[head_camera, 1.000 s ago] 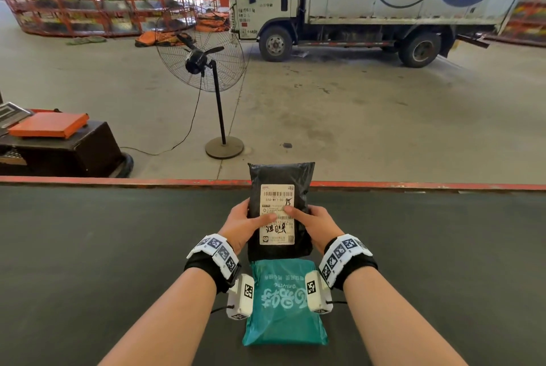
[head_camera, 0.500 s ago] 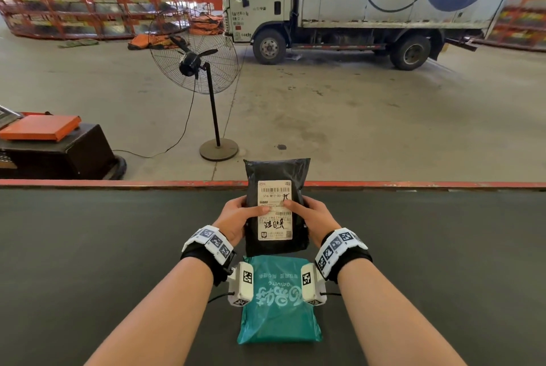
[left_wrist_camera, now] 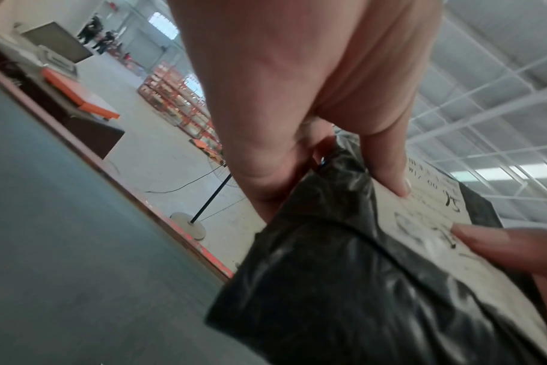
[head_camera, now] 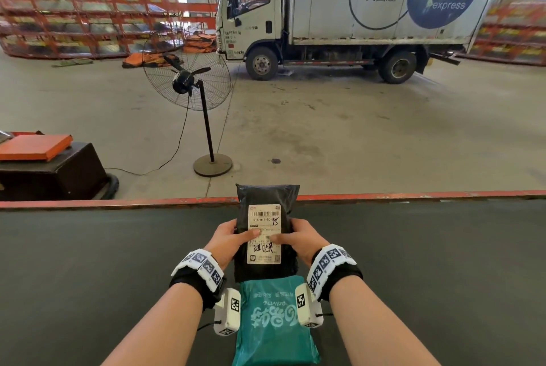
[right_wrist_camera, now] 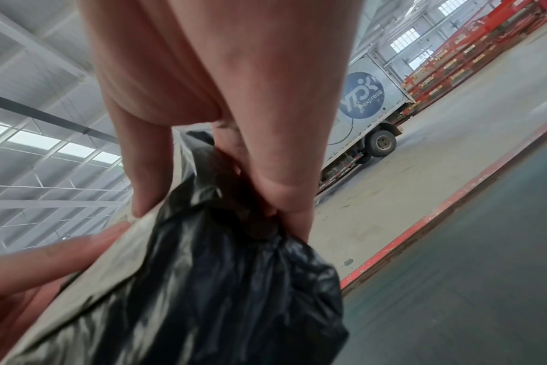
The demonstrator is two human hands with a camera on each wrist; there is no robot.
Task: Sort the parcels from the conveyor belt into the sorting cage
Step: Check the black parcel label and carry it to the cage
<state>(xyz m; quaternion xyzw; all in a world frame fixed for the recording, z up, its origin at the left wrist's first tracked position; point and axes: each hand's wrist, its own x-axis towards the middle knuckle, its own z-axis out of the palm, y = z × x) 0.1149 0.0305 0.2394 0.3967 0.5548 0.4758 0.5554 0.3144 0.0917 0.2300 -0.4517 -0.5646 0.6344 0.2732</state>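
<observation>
A black plastic parcel with a white shipping label is held up above the dark conveyor belt, label toward me. My left hand grips its left edge, thumb on the label. My right hand grips the right edge, thumb on the label too. The wrist views show each hand's fingers curled behind the black parcel. A teal parcel lies flat on the belt under my wrists. No sorting cage is in view.
The belt's red far edge runs across the view. Beyond it stand a pedestal fan, a black stand with an orange scale at left, a white delivery truck, and orange racks at the back.
My view has tilted up slightly, showing more of the truck. Both hands still hold the black parcel in about the same place above the belt.
</observation>
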